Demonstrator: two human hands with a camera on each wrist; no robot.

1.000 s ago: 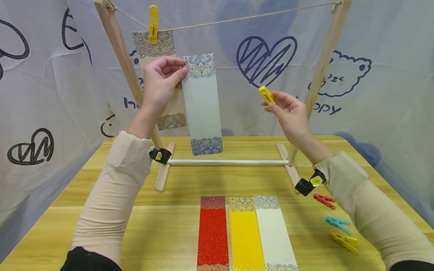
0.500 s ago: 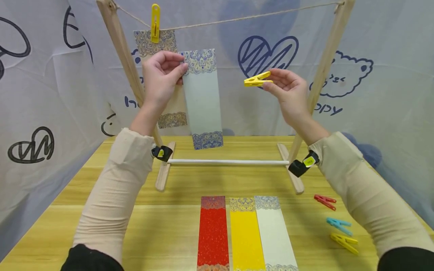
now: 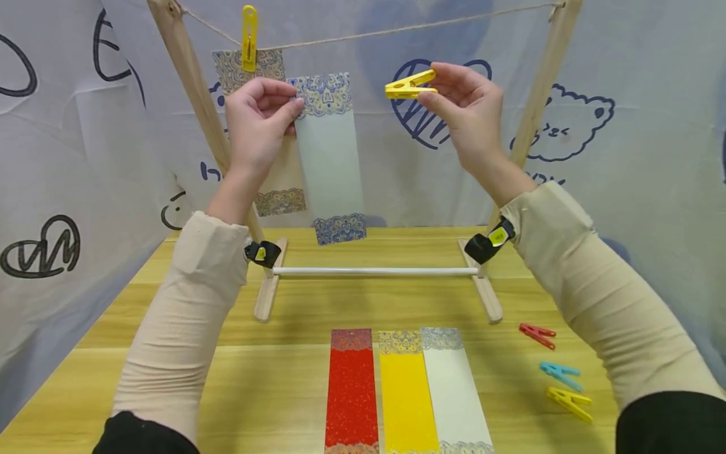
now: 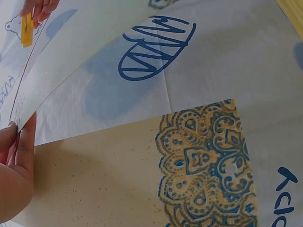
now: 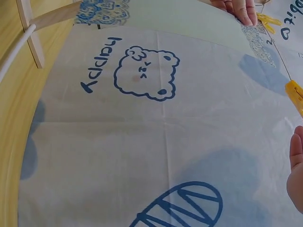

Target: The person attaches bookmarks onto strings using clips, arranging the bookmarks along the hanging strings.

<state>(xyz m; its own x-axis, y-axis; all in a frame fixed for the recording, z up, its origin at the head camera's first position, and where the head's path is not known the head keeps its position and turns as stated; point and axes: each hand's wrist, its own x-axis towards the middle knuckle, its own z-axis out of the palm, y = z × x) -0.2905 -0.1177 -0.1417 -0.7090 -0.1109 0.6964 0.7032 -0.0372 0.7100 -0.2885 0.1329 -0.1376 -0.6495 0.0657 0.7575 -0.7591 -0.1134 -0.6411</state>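
Note:
My left hand (image 3: 258, 123) pinches the upper left edge of a pale blue-green paper strip (image 3: 330, 164) with patterned bands at both ends. The strip hangs upright just below the string (image 3: 363, 39). To the right, my right hand (image 3: 467, 113) pinches a yellow clothespin (image 3: 409, 85) by its handles, its nose pointing left. Behind my left hand, a beige paper strip (image 4: 99, 165) hangs from the string under another yellow clothespin (image 3: 249, 38). In the right wrist view the held clothespin (image 5: 296, 94) shows at the right edge, beside the string.
A wooden frame with two posts (image 3: 547, 82) and a white crossbar (image 3: 374, 271) stands on the table (image 3: 272, 391). Red (image 3: 351, 391), yellow (image 3: 408, 397) and white (image 3: 455, 391) strips lie in front. Red (image 3: 537, 335), blue (image 3: 560, 374) and yellow (image 3: 570, 402) clothespins lie at right.
My right hand has risen and moved left with the clothespin, which has turned from pointing up to pointing left. My left hand has lifted the pale strip slightly.

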